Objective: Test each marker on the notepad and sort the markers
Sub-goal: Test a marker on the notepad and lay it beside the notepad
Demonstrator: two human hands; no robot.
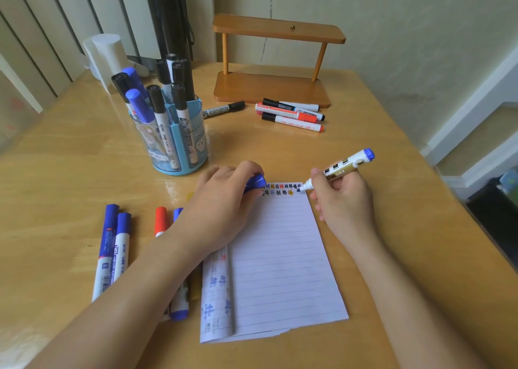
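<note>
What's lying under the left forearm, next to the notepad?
A red-capped marker and a blue-capped marker poke out beyond the left forearm; a blue marker end shows on its near side. The forearm covers the barrels, so how many lie there is unclear.

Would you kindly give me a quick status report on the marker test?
Right hand grips blue marker, tip at notepad top row. Left hand holds blue cap. Nothing blocks the page.

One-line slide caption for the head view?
Right hand tests a blue marker on the notepad; left hand holds a blue cap.
</note>
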